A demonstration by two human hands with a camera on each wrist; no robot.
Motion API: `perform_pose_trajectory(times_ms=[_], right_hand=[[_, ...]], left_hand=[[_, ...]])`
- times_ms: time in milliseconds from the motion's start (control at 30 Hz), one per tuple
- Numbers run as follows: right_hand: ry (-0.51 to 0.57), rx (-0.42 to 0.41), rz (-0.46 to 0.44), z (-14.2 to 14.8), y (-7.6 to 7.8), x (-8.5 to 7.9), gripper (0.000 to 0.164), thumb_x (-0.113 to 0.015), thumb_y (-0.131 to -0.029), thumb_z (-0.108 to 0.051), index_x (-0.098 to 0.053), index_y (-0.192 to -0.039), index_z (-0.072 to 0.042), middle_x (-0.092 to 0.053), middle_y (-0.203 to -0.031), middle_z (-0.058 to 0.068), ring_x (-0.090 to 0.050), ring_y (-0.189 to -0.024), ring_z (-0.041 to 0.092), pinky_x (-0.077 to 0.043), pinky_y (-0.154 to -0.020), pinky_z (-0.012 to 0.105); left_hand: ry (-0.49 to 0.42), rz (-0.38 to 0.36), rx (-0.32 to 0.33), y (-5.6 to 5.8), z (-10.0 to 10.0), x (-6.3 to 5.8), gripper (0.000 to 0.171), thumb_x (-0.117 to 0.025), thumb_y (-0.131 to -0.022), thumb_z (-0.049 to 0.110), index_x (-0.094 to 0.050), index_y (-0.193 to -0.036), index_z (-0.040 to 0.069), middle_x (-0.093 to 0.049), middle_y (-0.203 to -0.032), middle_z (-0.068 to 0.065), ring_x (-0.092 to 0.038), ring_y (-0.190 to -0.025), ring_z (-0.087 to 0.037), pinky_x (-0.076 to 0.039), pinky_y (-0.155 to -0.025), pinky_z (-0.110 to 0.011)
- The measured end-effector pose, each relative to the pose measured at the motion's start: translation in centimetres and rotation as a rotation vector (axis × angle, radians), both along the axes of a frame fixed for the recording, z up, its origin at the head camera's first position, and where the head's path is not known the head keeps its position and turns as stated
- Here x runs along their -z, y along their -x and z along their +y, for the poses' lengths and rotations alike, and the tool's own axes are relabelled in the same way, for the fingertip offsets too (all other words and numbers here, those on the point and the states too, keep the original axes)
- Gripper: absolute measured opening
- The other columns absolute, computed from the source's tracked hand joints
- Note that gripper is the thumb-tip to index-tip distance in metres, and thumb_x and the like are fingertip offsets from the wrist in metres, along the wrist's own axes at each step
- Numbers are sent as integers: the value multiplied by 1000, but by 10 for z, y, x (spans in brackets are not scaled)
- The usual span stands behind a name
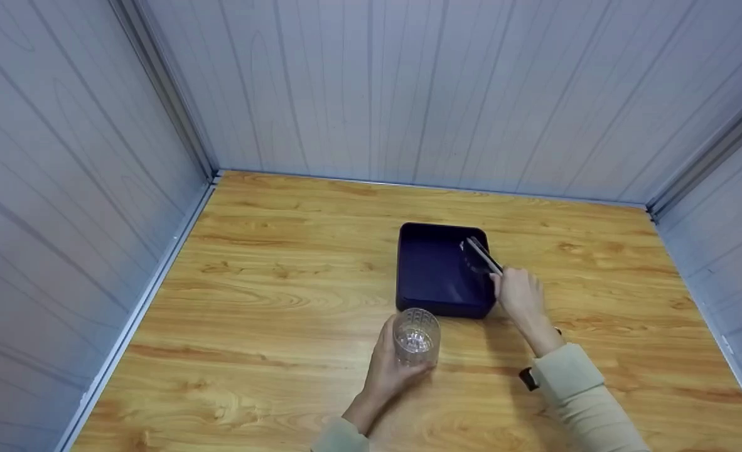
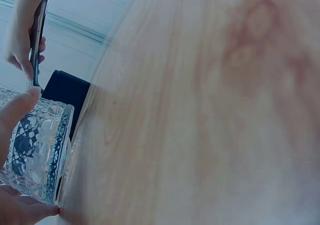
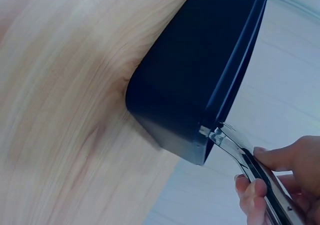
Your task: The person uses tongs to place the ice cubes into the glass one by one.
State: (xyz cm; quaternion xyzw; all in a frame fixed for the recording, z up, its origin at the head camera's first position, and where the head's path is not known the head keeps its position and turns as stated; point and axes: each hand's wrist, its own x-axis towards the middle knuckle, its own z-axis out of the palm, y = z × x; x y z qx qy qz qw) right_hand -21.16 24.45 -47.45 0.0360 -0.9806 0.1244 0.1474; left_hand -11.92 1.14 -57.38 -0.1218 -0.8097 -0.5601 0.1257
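Note:
My left hand (image 1: 387,370) grips a clear cut-glass tumbler (image 1: 417,339) near the front edge of a dark square tray (image 1: 443,309). Thumb and fingers wrap its sides in the left wrist view, where the patterned glass (image 2: 37,150) has its base close to the wooden surface. In my right hand (image 1: 521,298) is a pair of metal tongs (image 1: 485,254) with dark parts, pinched between thumb and fingers (image 3: 255,195). The tongs' tips (image 3: 218,135) reach over the tray's right side. Whether anything sits between the tips cannot be told.
Wood-patterned tabletop (image 1: 270,301) surrounds the tray. Pale panelled walls (image 1: 371,94) stand at the back, left and right, with metal strips along their corners. A black band (image 1: 529,378) shows at the right wrist.

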Motion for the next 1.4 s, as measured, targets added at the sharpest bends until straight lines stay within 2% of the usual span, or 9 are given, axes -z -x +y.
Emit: perform_pose_trajectory(times_ms=[233, 433, 667, 800, 1000, 1267, 1400], right_hand=[[31, -31, 67, -2, -21, -6, 26, -61, -82, -19, -54, -67, 1, -54, -57, 22, -52, -52, 44, -39, -39, 51], [55, -98, 157, -4, -38, -11, 21, -63, -81, -18, -55, -70, -1, -50, -51, 13, -50, -45, 36, -37, -36, 46], [75, -183, 219, -9, -57, -16, 17, -63, -81, -16, -59, -78, 1, -51, -56, 9, -44, -41, 21, -37, -34, 35], [86, -231, 258, -12, -69, -19, 15, -64, -81, -15, -61, -81, 0, -54, -57, 8, -45, -41, 18, -37, -34, 31], [98, -278, 275, -17, -86, -23, 15, -66, -78, -13, -62, -84, 0, -58, -62, 7, -47, -42, 14, -39, -34, 26], [118, -320, 245, -22, -107, -23, 11, -67, -77, -9, -60, -81, -2, -54, -60, 0, -40, -43, 5, -34, -34, 17], [104, -352, 266, -24, -114, -22, 13, -68, -75, -9, -60, -82, -3, -52, -60, -2, -41, -44, 4, -35, -34, 17]], left_hand=[[-7, -14, 8, 0, 0, -1, 101, -84, -54, 26, -27, -132, -2, -43, -125, -11, -43, -114, -26, -37, -96, -39], [-14, -27, 15, 0, -1, -2, 102, -84, -54, 29, -26, -132, -2, -43, -125, -11, -43, -115, -26, -36, -97, -40], [-13, -17, 11, 0, -1, -1, 102, -84, -53, 31, -26, -132, -1, -44, -125, -11, -43, -114, -26, -37, -96, -40], [-3, -7, 5, 0, 0, -2, 101, -84, -53, 30, -27, -131, -1, -44, -124, -12, -44, -113, -26, -38, -96, -40], [7, -12, 3, 0, -1, -2, 101, -83, -54, 31, -27, -132, -1, -43, -125, -12, -44, -114, -26, -38, -96, -40], [0, -17, 9, 0, 0, -1, 101, -83, -55, 31, -26, -132, -1, -43, -125, -12, -44, -114, -26, -38, -96, -40], [-21, -31, 25, -1, 0, -2, 101, -82, -56, 30, -24, -133, -1, -42, -127, -12, -42, -115, -27, -36, -97, -40]])
